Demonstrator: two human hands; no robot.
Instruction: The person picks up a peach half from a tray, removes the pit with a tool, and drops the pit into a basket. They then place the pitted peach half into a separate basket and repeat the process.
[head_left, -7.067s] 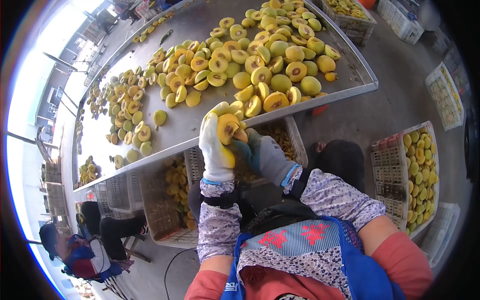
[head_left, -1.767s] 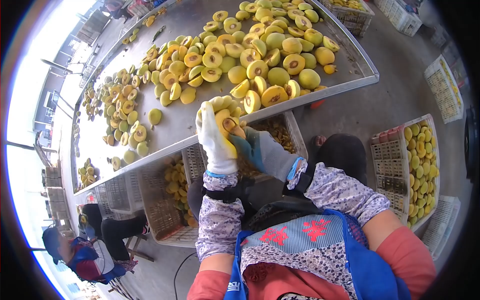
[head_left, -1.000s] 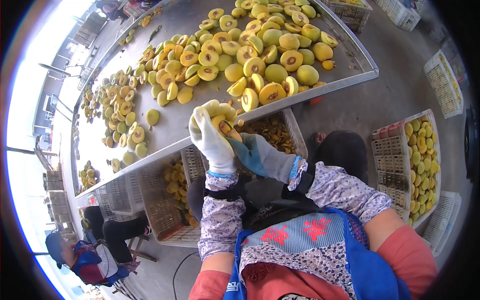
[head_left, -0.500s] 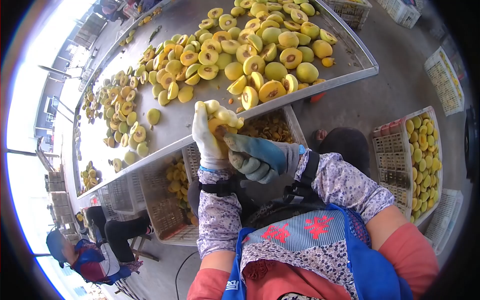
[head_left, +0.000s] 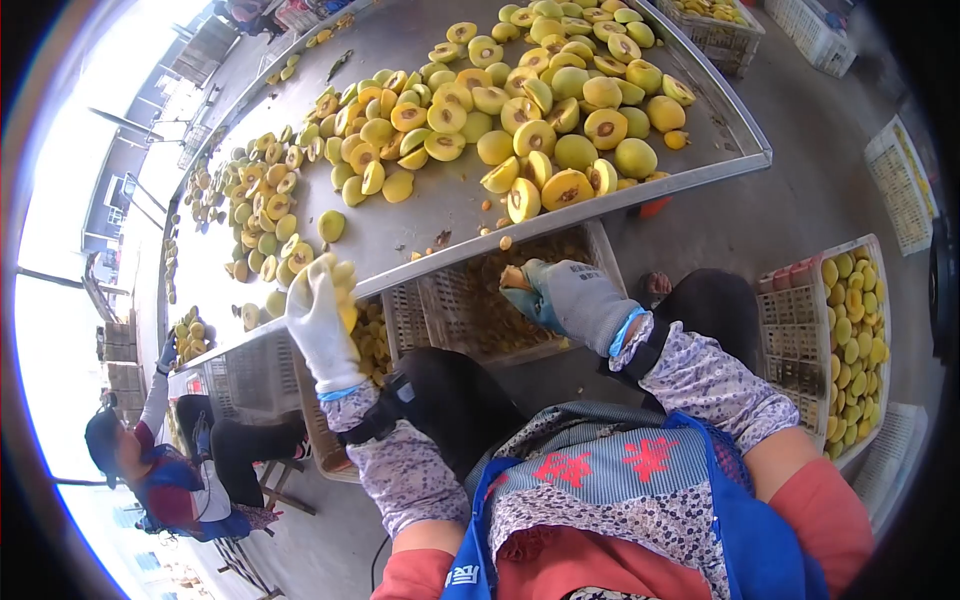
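Observation:
My left hand (head_left: 325, 315), in a white glove with yellowish fingers, is at the table's near edge, above a crate of yellow fruit pieces (head_left: 375, 345). Its fingers are curled, and whatever they hold is hidden. My right hand (head_left: 570, 298), in a grey-blue glove, is closed over a crate of brownish scraps (head_left: 480, 300). Something orange-brown shows at its fingertips, too small to name. Halved yellow-green fruits (head_left: 535, 137) with brown centres lie heaped on the metal table (head_left: 400, 228).
At the right stands a crate (head_left: 790, 340) full of fruit, with more crates (head_left: 900, 185) beyond it. A person in a cap (head_left: 170, 470) sits at the lower left, one hand at the table. My knees are below the table edge.
My hands have moved apart, the left one leftward and the right one to the right. The fruit half formerly between them is no longer plainly visible. The seated person's arm is now raised to the table.

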